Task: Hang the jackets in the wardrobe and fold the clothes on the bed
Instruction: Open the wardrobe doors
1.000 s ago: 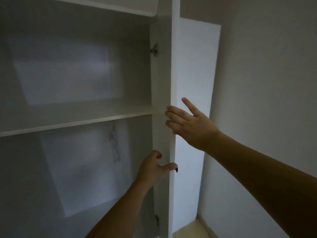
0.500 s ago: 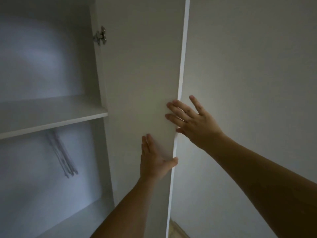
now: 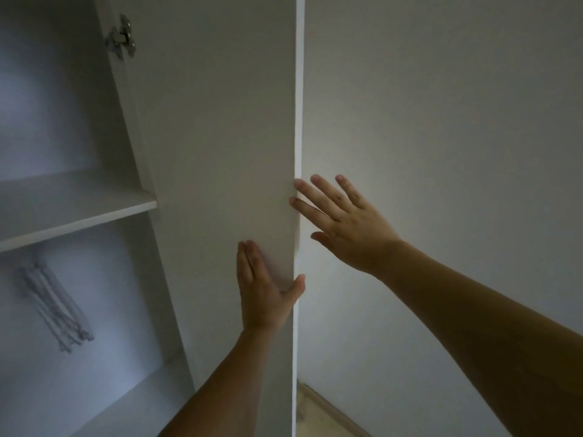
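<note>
Standing upright, long axis twelve to six, the wardrobe door [image 3: 220,152] is being pressed by the flat left hand [image 3: 263,291], straight right fingertips [image 3: 298,184] touching its edge.
</note>
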Action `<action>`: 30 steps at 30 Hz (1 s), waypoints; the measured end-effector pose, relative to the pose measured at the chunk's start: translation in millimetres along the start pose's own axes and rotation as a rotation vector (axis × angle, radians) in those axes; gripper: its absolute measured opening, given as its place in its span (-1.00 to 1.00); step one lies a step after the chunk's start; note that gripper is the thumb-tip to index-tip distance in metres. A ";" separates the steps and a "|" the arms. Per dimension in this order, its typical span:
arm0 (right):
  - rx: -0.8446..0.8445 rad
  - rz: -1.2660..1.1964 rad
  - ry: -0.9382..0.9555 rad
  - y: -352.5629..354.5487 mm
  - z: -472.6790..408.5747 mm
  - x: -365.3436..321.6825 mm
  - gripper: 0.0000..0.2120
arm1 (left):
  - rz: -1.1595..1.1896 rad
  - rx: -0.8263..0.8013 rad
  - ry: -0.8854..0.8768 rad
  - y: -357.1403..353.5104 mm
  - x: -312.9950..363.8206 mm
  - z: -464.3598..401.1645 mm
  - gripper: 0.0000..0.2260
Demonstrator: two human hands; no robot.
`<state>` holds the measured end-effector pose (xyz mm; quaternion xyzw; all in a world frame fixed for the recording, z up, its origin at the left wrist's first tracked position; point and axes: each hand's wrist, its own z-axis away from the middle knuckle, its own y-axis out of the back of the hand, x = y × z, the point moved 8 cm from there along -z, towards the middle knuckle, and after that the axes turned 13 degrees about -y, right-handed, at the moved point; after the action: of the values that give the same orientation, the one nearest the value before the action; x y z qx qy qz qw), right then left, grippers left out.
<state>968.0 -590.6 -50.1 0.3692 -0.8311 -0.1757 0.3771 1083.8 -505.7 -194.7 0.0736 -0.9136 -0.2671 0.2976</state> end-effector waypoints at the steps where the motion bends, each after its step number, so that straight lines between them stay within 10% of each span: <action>1: -0.053 -0.011 -0.044 -2.1 10.6 5.6 -0.35 | -0.040 0.038 -0.036 1.6 7.7 2.9 0.02; 9: -0.385 -0.143 -0.337 29.5 167.9 77.8 -0.35 | -0.227 0.024 -0.210 -10.4 114.1 60.1 -0.25; 30: -0.816 -0.209 -1.043 173.0 672.4 252.2 -0.37 | 0.004 -0.662 -0.784 -171.6 475.0 361.4 -0.42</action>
<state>264.4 -654.4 -265.7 0.1423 -0.7313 -0.6669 0.0164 483.2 -629.9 -292.1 -0.1321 -0.8230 -0.5492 -0.0594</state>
